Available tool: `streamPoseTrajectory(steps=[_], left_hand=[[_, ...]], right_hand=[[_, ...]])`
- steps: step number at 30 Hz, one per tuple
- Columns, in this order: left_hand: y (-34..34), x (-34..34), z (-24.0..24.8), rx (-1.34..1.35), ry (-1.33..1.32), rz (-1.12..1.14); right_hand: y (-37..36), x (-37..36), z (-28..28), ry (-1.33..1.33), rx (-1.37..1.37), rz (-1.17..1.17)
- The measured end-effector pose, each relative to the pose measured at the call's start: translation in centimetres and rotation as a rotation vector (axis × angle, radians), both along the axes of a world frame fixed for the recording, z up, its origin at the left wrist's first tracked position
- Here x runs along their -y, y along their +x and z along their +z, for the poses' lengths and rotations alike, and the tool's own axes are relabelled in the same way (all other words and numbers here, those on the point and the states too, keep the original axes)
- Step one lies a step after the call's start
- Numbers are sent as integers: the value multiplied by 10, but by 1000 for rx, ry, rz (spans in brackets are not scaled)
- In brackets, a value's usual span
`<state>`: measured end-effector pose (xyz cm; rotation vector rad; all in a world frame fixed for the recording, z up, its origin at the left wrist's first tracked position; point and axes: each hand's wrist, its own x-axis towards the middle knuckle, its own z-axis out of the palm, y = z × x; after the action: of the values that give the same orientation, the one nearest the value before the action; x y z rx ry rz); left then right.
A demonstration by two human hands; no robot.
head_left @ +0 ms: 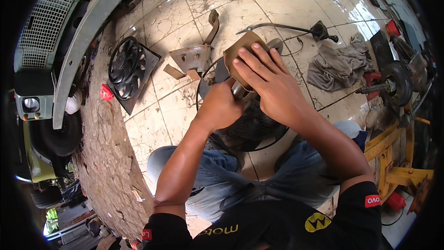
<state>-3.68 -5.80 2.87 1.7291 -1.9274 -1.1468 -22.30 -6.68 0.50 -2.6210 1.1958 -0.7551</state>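
My left hand (219, 104) is closed around a grey metal part (238, 90), of which only a short rounded stretch shows by the thumb. My right hand (280, 85) lies flat with its fingers stretched over a brown sheet of sandpaper (240, 48), pressing it down; its thumb is hidden. The sheet bends over what lies under it. A rounded grey piece (276, 45) sticks out behind the right fingers; whether it belongs to the held part I cannot tell. Under both hands a round black fan or guard (254, 129) sits between my legs.
A black radiator fan (127, 69) lies left on the tiles. Ahead are a rusty pedal bracket (192, 57) and a lever with a black boot (319, 31). On the right are a grey rag (340, 62), a wheel hub (397, 81) and a yellow frame (388, 166). A vehicle (34, 97) stands far left.
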Motion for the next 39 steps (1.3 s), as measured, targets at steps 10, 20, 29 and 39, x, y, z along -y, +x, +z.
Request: streamPoseTrajectory(steps=[10,20,29,39], left_hand=[[0,9,-10,55,-48,33],[-19,-4,-8,80,-108,3],[-23,-3,-8,124,-103,-67],[-23,-3,-1,133,-120,-68]], right_hand=[[10,10,-4,-26,-11,-36],[2,11,0,-59,-13,-45],[-4,6,-3,-102,-29,-87],[-4,2,2,-46,-39,-92]])
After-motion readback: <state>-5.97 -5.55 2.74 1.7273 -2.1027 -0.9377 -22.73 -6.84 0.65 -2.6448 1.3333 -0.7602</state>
